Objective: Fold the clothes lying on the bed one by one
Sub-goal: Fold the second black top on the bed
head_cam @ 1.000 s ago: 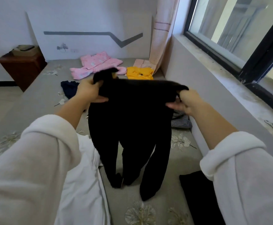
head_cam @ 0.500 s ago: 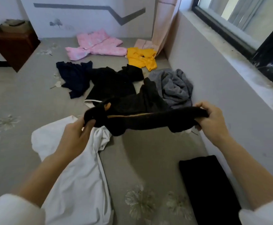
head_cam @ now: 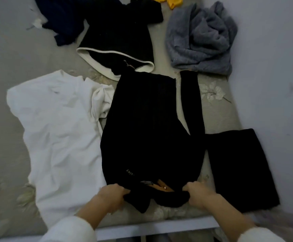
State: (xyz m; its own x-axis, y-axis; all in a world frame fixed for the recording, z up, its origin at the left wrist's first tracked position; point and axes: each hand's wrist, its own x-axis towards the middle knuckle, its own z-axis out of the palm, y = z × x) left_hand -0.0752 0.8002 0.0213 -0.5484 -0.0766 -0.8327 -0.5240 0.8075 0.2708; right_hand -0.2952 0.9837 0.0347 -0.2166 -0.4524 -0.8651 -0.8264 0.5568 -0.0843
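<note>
Black trousers now flat on the bed, centre of frame; a second ago held up in the air, legs dangling. Means: spreading step about done, folding proper can begin.

Left hand closed on the near left corner of the waistband, fingers curled into the cloth. Right hand likewise pinching the near right corner. Both low in frame, just above the bed's near edge.

Look of the garment: waistband bunched and rolled between the hands, tan inner lining and a small label showing there. Legs run toward the top of frame; left leg broad and smooth, right leg narrow, split off with a wedge of bedsheet between. Small pale lettering near the waist, unreadable. Fabric dark, thick-looking, few creases visible.

Surroundings: white shirt spread at left, edge touching the trousers. Folded black piece at right, just beside the right leg, probably one already done. Black garment with white hem above, its hem meeting the trouser cuffs. Grey fleece crumpled upper right. Navy item upper left. Scrap of yellow at top edge.

Judgement: several pieces not yet folded; task in early part. Next likely need: straighten waistband, bring legs together.
</note>
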